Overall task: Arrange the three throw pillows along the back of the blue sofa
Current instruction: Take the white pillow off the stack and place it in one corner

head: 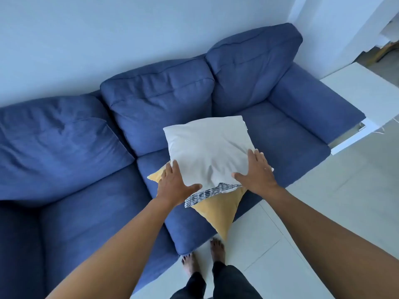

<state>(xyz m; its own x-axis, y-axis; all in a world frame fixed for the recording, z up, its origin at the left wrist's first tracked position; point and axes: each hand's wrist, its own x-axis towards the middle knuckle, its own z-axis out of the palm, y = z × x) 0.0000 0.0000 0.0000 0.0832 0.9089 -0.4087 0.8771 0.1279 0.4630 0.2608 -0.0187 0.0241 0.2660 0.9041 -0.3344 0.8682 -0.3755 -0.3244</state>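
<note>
Hands: left hand (176, 186) and right hand (258, 172), fingers spread, pressing opposite near corners of the white pillow (207, 151).
Stack: white pillow lying atop patterned pillow (207, 193) and yellow pillow (218, 210), on the blue sofa (151, 100) seat's front edge.
Risk: lifting the white pillow may be dragging the overhanging yellow pillow floorward.

Cool, dim, bluish daylight; wide-angle edge distortion.

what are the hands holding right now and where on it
The white pillow, top of the stack: left hand and right hand lie open on its two near corners. A firm grip cannot be told.
</note>
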